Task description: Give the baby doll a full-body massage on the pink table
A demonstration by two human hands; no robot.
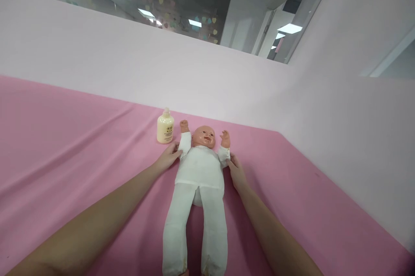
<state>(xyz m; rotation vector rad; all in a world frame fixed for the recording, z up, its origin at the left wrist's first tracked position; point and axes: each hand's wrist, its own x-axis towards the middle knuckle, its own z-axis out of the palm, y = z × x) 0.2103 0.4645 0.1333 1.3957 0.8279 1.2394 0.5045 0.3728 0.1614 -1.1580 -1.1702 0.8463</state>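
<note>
in the head view, a baby doll [200, 172] in a white one-piece suit is seen lying on its back on a bench covered with a pink cloth [65, 150]. its head is turned away from the camera, toward the pale pink wall [129, 64] at the far edge, and its legs are stretched toward the near edge. both small arms are raised beside the head.

the left hand [168, 157] is laid against the doll's shoulder on that side, with the fingers [177, 148] touching the white sleeve; they are seen loosely curled against the fabric, and whether the sleeve is pinched cannot be told. the right hand [236, 172] is placed against the doll's other side, just under the sleeve cuff, with its fingers touching the suit; a closed grasp is not shown and cannot be told. both forearms are stretched in from the near edge, one on each side of the doll's legs.

a cream-coloured bottle [165, 127] is stood upright just beside the doll's raised arm, near the left hand and close to the wall.
</note>
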